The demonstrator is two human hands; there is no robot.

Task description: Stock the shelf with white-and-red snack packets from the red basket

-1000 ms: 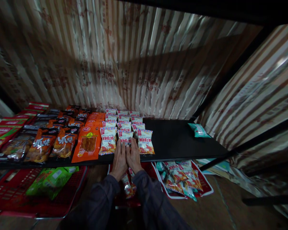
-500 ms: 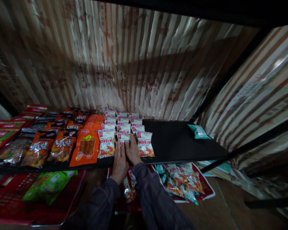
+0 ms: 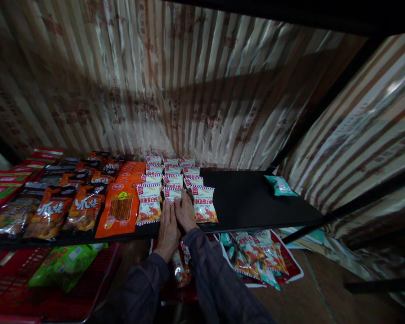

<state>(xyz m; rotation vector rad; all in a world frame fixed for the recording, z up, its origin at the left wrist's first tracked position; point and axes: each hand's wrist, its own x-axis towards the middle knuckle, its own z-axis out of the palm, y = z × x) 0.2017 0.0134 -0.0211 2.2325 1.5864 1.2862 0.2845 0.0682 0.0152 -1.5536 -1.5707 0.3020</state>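
Observation:
White snack bags with red lettering stand in three columns on the black shelf (image 3: 256,202). Both hands rest on the front bag of the middle column (image 3: 173,194). My left hand (image 3: 169,229) lies over its lower left part, fingers straight and pointing away from me. My right hand (image 3: 186,213) covers its lower right part, fingers extended. Matching front bags sit on either side, one at the left (image 3: 149,204) and one at the right (image 3: 204,204). Neither hand is closed round a bag.
Orange packets (image 3: 118,209), black-and-orange bags (image 3: 84,207) and red-green packs (image 3: 2,189) fill the shelf's left. A teal bag (image 3: 281,185) lies at its right. Below are a red basket with a green bag (image 3: 65,265) and another with mixed bags (image 3: 256,252).
The view has shifted slightly, so the goods on the left appear a little further left. Both hands remain on the middle front bag, almost unmoved.

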